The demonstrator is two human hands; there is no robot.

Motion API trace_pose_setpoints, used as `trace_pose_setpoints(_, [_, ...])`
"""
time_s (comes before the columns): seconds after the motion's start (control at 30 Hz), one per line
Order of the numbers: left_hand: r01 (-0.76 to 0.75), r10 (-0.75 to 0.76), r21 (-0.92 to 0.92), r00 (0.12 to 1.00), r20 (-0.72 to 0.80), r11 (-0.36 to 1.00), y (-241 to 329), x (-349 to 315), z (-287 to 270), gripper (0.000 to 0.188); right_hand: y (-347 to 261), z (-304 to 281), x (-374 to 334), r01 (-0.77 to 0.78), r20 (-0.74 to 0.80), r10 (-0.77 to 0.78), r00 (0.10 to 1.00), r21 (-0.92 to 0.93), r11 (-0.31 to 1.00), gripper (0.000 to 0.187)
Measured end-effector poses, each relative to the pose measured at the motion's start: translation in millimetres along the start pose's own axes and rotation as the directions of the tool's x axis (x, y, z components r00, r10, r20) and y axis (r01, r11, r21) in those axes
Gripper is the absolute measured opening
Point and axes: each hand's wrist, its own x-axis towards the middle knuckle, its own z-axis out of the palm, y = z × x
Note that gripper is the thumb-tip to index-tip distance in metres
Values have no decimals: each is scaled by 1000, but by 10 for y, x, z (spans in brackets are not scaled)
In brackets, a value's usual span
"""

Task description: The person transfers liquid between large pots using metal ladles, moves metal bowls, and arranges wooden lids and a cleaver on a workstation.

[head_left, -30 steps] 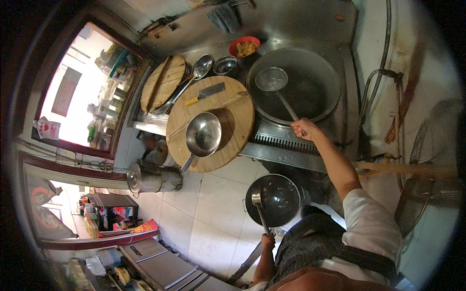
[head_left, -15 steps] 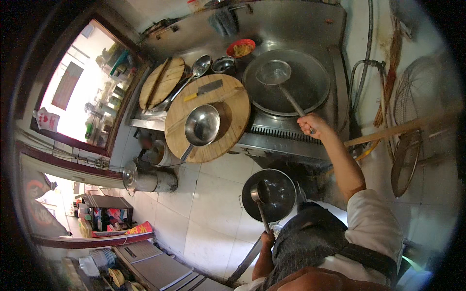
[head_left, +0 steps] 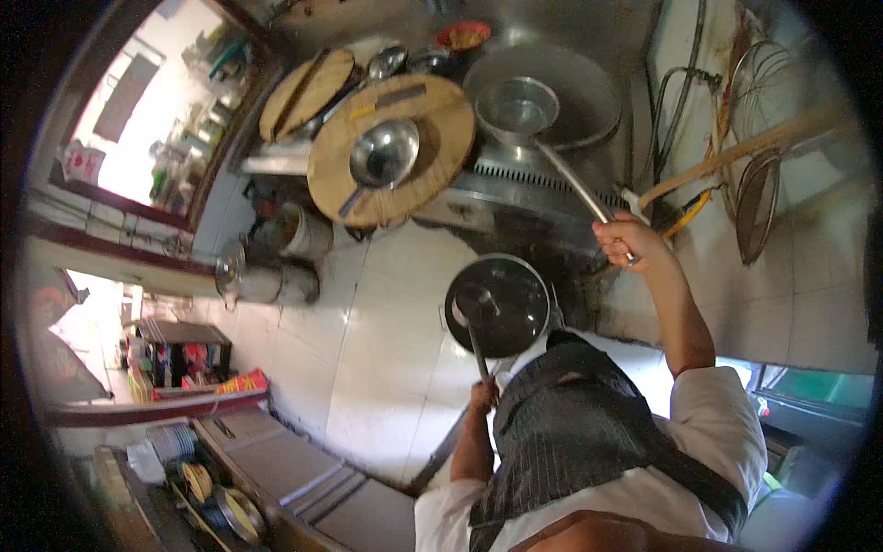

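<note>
Right fingers (head_left: 609, 237) wrapped round long-handled scoop (head_left: 517, 109) over big metal pot (head_left: 593, 87), left fingers (head_left: 484, 397) clasping ladle (head_left: 475, 300) at black pot (head_left: 522, 327).

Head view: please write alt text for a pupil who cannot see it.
A person's right hand holds a long-handled round scoop over a wide metal vat, while the left hand holds a ladle over or in a dark pot. Left of the vat, a steel pan and cleaver lie on a round wooden board.
</note>
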Motion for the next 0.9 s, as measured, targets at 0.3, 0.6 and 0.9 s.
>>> trace_pose_setpoints(0.3, [34,31,-246,966,258,969,48,101,-298,32,1121,112,-1133,-110,29,112,993,-46,993,14])
trace_pose_setpoints(0.6, [265,-164,-269,924,347,926,238,204,-369,24,2300,122,-1456,-345,-84,341,936,-40,938,16])
trace_pose_setpoints(0.9, [242,-186,-192,944,271,951,293,283,-212,19,3131,-343,-1007,-415,-94,404,910,-200,888,8])
